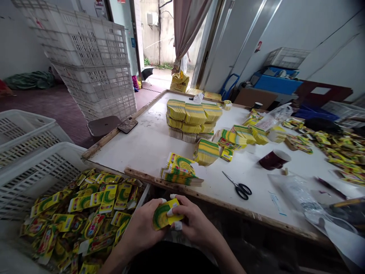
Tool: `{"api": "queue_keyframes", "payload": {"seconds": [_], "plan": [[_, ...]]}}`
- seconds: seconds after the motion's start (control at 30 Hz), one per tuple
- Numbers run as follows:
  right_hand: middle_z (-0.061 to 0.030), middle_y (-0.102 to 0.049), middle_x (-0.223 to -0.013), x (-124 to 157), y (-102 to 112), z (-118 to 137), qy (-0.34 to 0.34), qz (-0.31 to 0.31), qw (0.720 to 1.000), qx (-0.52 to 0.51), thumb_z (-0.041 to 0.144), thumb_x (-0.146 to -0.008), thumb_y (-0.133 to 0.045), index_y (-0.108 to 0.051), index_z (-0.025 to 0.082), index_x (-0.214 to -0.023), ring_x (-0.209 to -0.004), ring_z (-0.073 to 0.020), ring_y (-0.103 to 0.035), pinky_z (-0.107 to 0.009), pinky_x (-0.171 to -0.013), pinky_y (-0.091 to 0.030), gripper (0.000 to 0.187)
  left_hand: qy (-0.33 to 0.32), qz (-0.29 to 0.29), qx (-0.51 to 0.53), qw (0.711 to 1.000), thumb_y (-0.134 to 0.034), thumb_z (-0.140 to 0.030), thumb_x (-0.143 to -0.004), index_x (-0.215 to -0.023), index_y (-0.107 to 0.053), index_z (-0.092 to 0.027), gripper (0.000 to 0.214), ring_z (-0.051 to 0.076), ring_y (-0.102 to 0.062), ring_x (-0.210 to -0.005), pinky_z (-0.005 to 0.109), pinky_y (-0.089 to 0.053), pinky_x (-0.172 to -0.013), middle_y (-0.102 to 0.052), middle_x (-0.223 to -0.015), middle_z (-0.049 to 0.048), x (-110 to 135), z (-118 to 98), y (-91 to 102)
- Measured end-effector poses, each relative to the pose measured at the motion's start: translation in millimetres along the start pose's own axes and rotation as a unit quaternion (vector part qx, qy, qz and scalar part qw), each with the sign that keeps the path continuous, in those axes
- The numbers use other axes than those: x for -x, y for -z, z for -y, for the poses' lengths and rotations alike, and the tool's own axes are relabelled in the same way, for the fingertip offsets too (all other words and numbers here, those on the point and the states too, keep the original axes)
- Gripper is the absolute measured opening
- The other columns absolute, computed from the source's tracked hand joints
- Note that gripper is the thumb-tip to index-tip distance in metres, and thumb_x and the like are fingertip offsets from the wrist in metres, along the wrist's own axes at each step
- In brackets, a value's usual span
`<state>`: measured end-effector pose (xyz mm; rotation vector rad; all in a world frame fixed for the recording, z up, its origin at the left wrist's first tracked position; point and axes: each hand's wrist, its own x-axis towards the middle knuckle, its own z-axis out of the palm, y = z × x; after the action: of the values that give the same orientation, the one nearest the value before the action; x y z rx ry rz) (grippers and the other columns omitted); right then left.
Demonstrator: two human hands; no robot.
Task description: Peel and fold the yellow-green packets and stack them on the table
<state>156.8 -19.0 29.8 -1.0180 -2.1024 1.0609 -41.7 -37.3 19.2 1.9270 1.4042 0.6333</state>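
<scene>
Between my two hands, low in the head view, is a small yellow-green printed carton [163,218]. My left hand [145,224] is closed around its left side. My right hand [192,217] grips the right end, its fingertips wrapped in white tape or finger covers. To my left, a white crate [51,160] holds a heap of similar cartons [91,213]. Just beyond my hands, a fanned stack of flat cartons [181,167] lies at the table's edge. Behind it stands a bundle of flat cartons [207,151].
On the white table [137,152] are tall stacked bundles [194,118], black-handled scissors [239,187], a dark mug [274,160] and a phone [128,125]. More cartons [342,152] are piled at the right. Tall stacked white crates [94,61] and a brown stool [103,127] stand left of the table.
</scene>
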Motion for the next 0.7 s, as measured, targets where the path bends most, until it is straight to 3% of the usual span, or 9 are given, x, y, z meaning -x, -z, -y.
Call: {"api": "queue_keyframes", "payload": {"seconds": [0.07,0.17,0.23,0.3,0.37,0.47,0.57,0.63,0.7], "plan": [[-0.0118,-0.056,-0.127,-1,-4,3,-0.02,-0.032,0.999,-0.014,0.015,-0.073,-0.071,-0.066,0.02,-0.093,-0.117,-0.0254,-0.057,-0.036,-0.097,-0.048,0.022,-0.002,-0.011,-0.011,1.0,-0.067,-0.031,-0.075,-0.116,-0.049,-0.023,0.046,0.024,-0.064,-0.099,0.036,-0.049,-0.087,-0.065,-0.109,0.0054,-1,-3,-2.0],[-0.015,-0.048,-0.139,-4,-10,-1,-0.013,-0.074,0.996,-0.043,0.016,-0.072,-0.071,-0.05,0.02,-0.125,-0.128,-0.027,-0.049,-0.041,-0.105,-0.042,0.057,0.011,-0.029,-0.024,0.999,-0.066,-0.036,-0.076,-0.12,-0.046,-0.023,0.05,0.025,-0.063,-0.102,0.038,-0.05,-0.088,-0.065,-0.113,0.0079,-1,3,1.5],[-0.0166,-0.048,-0.139,-11,-4,-8,-0.003,-0.123,0.991,-0.042,0.023,-0.075,-0.072,-0.033,0.019,-0.14,-0.125,-0.0271,-0.052,-0.043,-0.104,-0.044,0.076,0.025,-0.064,-0.051,0.996,-0.065,-0.042,-0.077,-0.121,-0.045,-0.023,0.051,0.028,-0.062,-0.104,0.04,-0.05,-0.09,-0.064,-0.115,0.0096,2,17,12.4],[-0.0159,-0.055,-0.13,-22,12,-17,-0.019,-0.214,0.976,0.021,0.028,-0.079,-0.068,-0.037,0.019,-0.137,-0.115,-0.0278,-0.057,-0.045,-0.099,-0.047,0.066,0.046,-0.154,-0.126,0.979,-0.063,-0.047,-0.078,-0.119,-0.048,-0.021,0.051,0.034,-0.06,-0.107,0.049,-0.047,-0.093,-0.063,-0.115,0.0136,7,37,29.6],[-0.0155,-0.061,-0.118,-35,31,-27,-0.055,-0.293,0.945,0.134,0.024,-0.083,-0.06,-0.048,0.017,-0.126,-0.11,-0.0298,-0.056,-0.049,-0.096,-0.046,0.046,0.083,-0.297,-0.226,0.924,-0.062,-0.057,-0.074,-0.117,-0.05,-0.013,0.063,0.045,-0.051,-0.116,0.06,-0.04,-0.097,-0.057,-0.12,0.0227,13,57,48.4],[-0.0161,-0.063,-0.112,-52,51,-41,-0.09,-0.282,0.932,0.211,0.01,-0.076,-0.052,-0.054,0.014,-0.119,-0.107,-0.0319,-0.054,-0.054,-0.095,-0.044,0.043,0.127,-0.381,-0.224,0.888,-0.059,-0.066,-0.072,-0.121,-0.048,-0.007,0.078,0.046,-0.051,-0.115,0.061,-0.042,-0.095,-0.056,-0.115,0.0252,19,73,64.5],[-0.0162,-0.063,-0.106,-60,57,-48,-0.096,-0.257,0.939,0.209,0.006,-0.071,-0.05,-0.056,0.012,-0.113,-0.102,-0.032,-0.055,-0.053,-0.092,-0.046,0.042,0.105,-0.36,-0.114,0.92,-0.059,-0.063,-0.075,-0.115,-0.054,-0.014,0.063,0.039,-0.055,-0.111,0.055,-0.045,-0.096,-0.058,-0.113,0.0175,15,70,55.7],[-0.0173,-0.061,-0.108,-59,57,-46,-0.1,-0.259,0.938,0.205,0.009,-0.071,-0.053,-0.052,0.011,-0.116,-0.102,-0.0324,-0.054,-0.053,-0.091,-0.046,0.045,0.11,-0.299,-0.005,0.948,-0.063,-0.056,-0.076,-0.115,-0.055,-0.019,0.053,0.034,-0.058,-0.11,0.051,-0.047,-0.095,-0.059,-0.117,0.0134,9,60,38.9],[-0.0155,-0.059,-0.107,-55,53,-38,-0.106,-0.27,0.936,0.198,0.013,-0.072,-0.056,-0.045,0.011,-0.122,-0.099,-0.0301,-0.055,-0.05,-0.086,-0.048,0.052,0.11,-0.243,0.127,0.955,-0.069,-0.05,-0.075,-0.121,-0.053,-0.022,0.056,0.031,-0.059,-0.11,0.046,-0.05,-0.093,-0.058,-0.124,0.0122,0,45,18.9]]}}
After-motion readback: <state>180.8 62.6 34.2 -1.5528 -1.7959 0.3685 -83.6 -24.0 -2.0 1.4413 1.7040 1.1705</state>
